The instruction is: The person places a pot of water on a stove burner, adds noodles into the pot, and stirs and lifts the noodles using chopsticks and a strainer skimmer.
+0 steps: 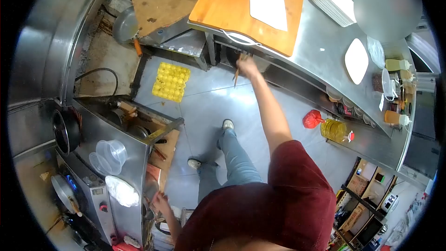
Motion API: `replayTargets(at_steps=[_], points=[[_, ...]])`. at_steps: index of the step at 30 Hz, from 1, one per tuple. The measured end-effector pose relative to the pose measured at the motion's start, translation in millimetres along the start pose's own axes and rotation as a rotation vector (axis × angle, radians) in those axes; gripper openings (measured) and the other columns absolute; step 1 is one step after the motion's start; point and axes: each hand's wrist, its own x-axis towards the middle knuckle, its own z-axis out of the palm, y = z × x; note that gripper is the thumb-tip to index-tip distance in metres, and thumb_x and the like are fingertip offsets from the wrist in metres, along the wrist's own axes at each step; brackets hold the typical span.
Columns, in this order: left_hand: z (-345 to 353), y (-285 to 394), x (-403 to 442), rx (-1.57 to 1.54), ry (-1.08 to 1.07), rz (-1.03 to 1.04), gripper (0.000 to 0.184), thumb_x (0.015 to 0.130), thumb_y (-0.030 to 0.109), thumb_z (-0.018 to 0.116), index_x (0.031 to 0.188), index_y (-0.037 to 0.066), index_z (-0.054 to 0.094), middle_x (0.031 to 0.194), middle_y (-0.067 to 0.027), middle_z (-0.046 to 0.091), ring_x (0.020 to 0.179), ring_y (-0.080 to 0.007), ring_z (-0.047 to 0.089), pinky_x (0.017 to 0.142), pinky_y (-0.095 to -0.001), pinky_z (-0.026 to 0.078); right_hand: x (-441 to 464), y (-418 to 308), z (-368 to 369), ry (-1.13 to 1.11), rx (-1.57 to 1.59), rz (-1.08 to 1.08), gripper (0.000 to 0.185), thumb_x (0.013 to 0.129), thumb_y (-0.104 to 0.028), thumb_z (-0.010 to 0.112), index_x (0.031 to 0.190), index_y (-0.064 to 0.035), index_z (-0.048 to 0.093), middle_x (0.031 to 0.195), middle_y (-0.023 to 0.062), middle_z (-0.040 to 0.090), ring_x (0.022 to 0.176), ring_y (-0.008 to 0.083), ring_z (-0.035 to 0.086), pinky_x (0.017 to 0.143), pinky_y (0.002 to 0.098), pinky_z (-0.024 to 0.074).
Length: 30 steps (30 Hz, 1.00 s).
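At far left, a black wok (69, 130) is standing beside a steel tabletop (100, 128), where clear tubs (114, 153) and a white bundle (122, 190) are resting. The left hand (161, 203) is hanging near that tabletop's edge; one cannot tell whether its grip is holding anything. A yellow egg tray (171, 82) is lying on the floor (209, 111). At center, a slim, brown, straight stick (236, 75) is slanting toward the floor just below a second tabletop's (320, 42) front edge, the right hand's (248, 65) grip clamping it. Above, a wooden board (223, 4) is bearing a white sheet (268, 8). At right, a red bag (312, 119) is sitting beside a red-capped oil jug (333, 130). White plates (332, 1) are standing stacked; a white tag (382, 102), its print too small to read, is hanging near bottles (397, 65).
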Motion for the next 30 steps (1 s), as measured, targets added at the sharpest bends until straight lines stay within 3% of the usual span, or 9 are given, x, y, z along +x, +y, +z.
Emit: replayTargets(at_steps=[1,5,9,11,14,18,23,27,30], points=[[24.5,6.3,5.6,-0.101,-0.062,-0.023,0.026,0.089,0.026,0.048,0.1,0.003,0.054,0.084,-0.0066,0.055,0.071,-0.0139,0.052,0.059,-0.0249,0.045,-71.2,-64.2,-38.9,-0.292,0.168,0.243,0.021,0.073,-0.022,0.056,0.065,-0.0029,0.057,0.05,0.0047,0.05,0.043,0.015,0.049,0.039,0.0278,0.0389],[113.6,156.6,-9.3,-0.214,-0.373,-0.143,0.041,0.092,0.036,0.039,0.111,0.002,0.05,0.1,-0.0087,0.056,0.086,-0.0158,0.055,0.07,-0.0256,0.046,-243.9,-95.3,-12.6,-0.661,0.569,0.265,0.014,0.08,-0.019,0.054,0.081,-0.0052,0.054,0.058,0.0008,0.052,0.045,0.008,0.047,0.037,0.0222,0.0373],[116.9,224.2,-22.8,-0.669,-0.512,-0.254,0.044,0.092,0.038,0.031,0.11,0.003,0.05,0.095,-0.0084,0.058,0.083,-0.0174,0.056,0.067,-0.0279,0.046,-338.3,-160.1,6.0,-0.801,0.751,-0.046,0.005,0.083,-0.006,0.05,0.087,-0.0046,0.051,0.06,-0.0007,0.05,0.047,0.0071,0.047,0.039,0.0214,0.0375],[82.4,255.8,-34.7,-0.479,-0.48,-0.181,0.042,0.092,0.036,0.03,0.102,0.003,0.054,0.082,-0.0046,0.057,0.069,-0.0137,0.054,0.058,-0.025,0.043,-363.9,-205.2,12.1,-0.876,0.717,-0.24,0.005,0.083,-0.003,0.051,0.088,-0.0042,0.05,0.061,-0.0007,0.049,0.047,0.0068,0.046,0.04,0.021,0.0374],[48.2,233.4,-34.9,-0.026,-0.173,0.541,0.039,0.094,0.034,0.029,0.094,0.004,0.055,0.07,-0.0001,0.051,0.058,-0.0096,0.046,0.051,-0.0216,0.037,-395.7,-268.1,12.9,-1.062,0.717,-0.375,0.007,0.082,-0.002,0.054,0.087,-0.0041,0.05,0.067,-0.0005,0.05,0.051,0.006,0.046,0.043,0.0199,0.0376],[-40.8,248.1,-39.6,-0.61,-0.329,0.198,0.028,0.094,0.023,0.035,0.089,0.005,0.056,0.065,0.0031,0.043,0.057,-0.0071,0.04,0.054,-0.0222,0.035,-420.2,-331.8,48.6,-1.458,0.516,-0.424,0.016,0.08,-0.008,0.06,0.093,-0.0033,0.053,0.066,-0.0024,0.049,0.054,0.005,0.046,0.045,0.0178,0.0367],[-164.6,168.3,0.7,-0.47,-0.298,0.458,0.022,0.091,0.02,0.043,0.089,0.004,0.058,0.068,0.0005,0.05,0.062,-0.0071,0.043,0.058,-0.0227,0.036,-453.2,-433.7,104.7,-1.512,0.564,-0.573,0.029,0.076,-0.027,0.065,0.086,-0.0004,0.059,0.066,0.0018,0.054,0.053,0.0072,0.047,0.042,0.0178,0.0353],[-295.3,128.8,27.5,-0.411,-0.31,0.501,0.019,0.089,0.019,0.047,0.094,0.004,0.058,0.075,-0.0031,0.056,0.07,-0.0103,0.05,0.065,-0.0231,0.04,-570.6,-520.8,161.0,-1.836,0.192,-0.983,0.017,0.081,-0.015,0.06,0.077,0.0015,0.061,0.068,0.0083,0.059,0.058,0.0138,0.055,0.05,0.025,0.0462],[-351.4,101.3,50.9,-0.636,0.113,0.563,0.025,0.087,0.012,0.051,0.11,0.004,0.052,0.09,-0.0049,0.056,0.083,-0.0121,0.052,0.074,-0.0249,0.042,-622.7,-605.1,195.4,-1.743,-0.029,-1.076,0.017,0.084,-0.016,0.057,0.081,0.0001,0.062,0.073,0.008,0.061,0.064,0.0138,0.058,0.055,0.0247,0.0471]])
